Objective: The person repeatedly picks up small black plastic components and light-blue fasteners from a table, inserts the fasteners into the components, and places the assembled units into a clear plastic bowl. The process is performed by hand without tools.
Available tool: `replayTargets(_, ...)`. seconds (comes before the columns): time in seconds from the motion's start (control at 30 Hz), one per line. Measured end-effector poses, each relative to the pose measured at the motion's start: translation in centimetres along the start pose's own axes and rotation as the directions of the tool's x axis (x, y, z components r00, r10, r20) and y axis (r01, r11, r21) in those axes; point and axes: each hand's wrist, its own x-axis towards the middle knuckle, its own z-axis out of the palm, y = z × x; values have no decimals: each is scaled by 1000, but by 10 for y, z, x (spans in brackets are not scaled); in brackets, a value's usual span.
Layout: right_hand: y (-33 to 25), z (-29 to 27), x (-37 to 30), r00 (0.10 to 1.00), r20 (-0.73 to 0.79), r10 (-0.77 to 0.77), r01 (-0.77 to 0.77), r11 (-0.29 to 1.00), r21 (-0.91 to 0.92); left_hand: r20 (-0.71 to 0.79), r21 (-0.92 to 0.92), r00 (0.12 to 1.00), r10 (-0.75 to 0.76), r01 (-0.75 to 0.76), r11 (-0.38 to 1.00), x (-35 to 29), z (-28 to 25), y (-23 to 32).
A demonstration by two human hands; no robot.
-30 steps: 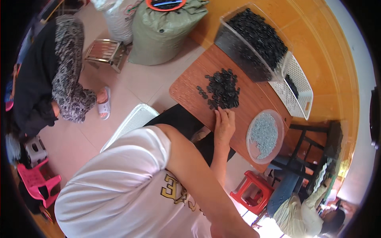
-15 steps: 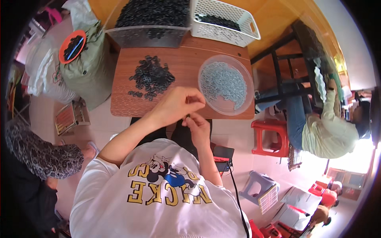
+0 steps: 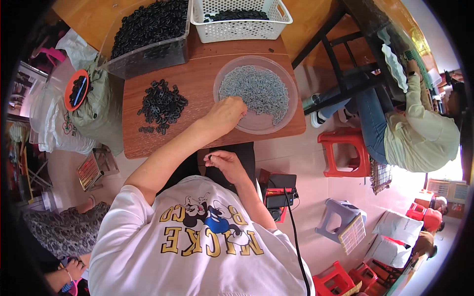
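A small black piece [image 3: 210,157] is pinched in the fingers of the right hand [image 3: 227,165], short of the desk [image 3: 197,66]. Whether anything is grasped by the left hand [image 3: 224,117], at a bowl [image 3: 254,124] of silvery pieces [image 3: 259,91], cannot be told; the far side is blocked by a clear bin [image 3: 148,61] and white basket [image 3: 242,33].

Brown wooden desk [image 3: 200,76] with visible grain and rounded near corners. On the left half, a loose pile of small black pieces [image 3: 162,101], with a few strays just beside the near edge of the heap. On the right half, a round, clear plastic tub [image 3: 256,123], partly filled with silvery pieces [image 3: 256,89]. At the far left corner, a clear bin [image 3: 163,56] heaped with more black pieces. Along the far edge, just beside the bin, a white basket [image 3: 242,33] with perforated sides, black pieces inside. Near the far right corner, one dark speck [image 3: 271,50].
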Motion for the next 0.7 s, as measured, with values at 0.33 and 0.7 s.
replayTargets(0.33,-12,9,0,1000,2,25,-25,999,-33,75,71,987,143,-148,986,5,-1,4)
replayTargets(0.7,-19,11,-4,989,-145,-40,26,995,-96,41,-645,987,-153,143,751,-14,-53,25)
